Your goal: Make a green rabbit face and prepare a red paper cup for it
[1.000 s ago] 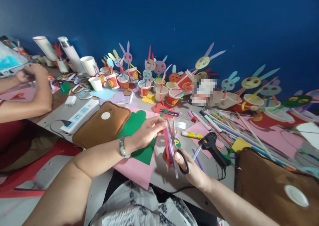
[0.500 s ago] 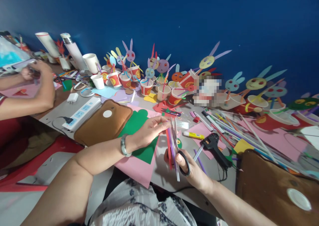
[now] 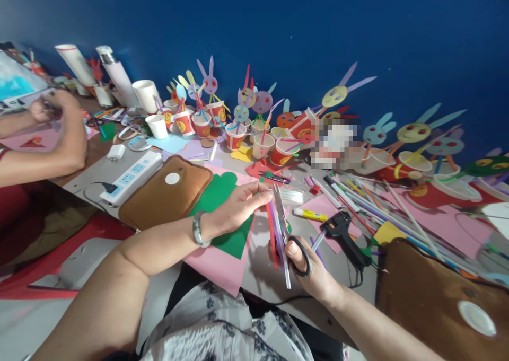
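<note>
My left hand (image 3: 247, 207), a bangle on its wrist, pinches the upper ends of several narrow strips in red (image 3: 273, 239), purple and whitish tones. Whether they are straws or paper cannot be made out. The strips hang down toward my right hand (image 3: 312, 276), whose fingers are closed through the black handles of a pair of scissors (image 3: 281, 212). The scissors point upward beside the strips, blades nearly together, tips close to my left fingertips. Below my left hand lies green paper (image 3: 234, 239) on a pink sheet (image 3: 222, 268).
A glue gun (image 3: 344, 236) and yellow glue stick (image 3: 310, 214) lie to the right. A brown pouch (image 3: 167, 191) and power strip (image 3: 133, 175) lie left. Paper cups (image 3: 235, 137) with rabbit faces line the wall. Another person's arm (image 3: 67, 138) is far left.
The scissor blades have come closer together. My right hand and the strips' lower ends have shifted slightly right. My left hand keeps its pinch.
</note>
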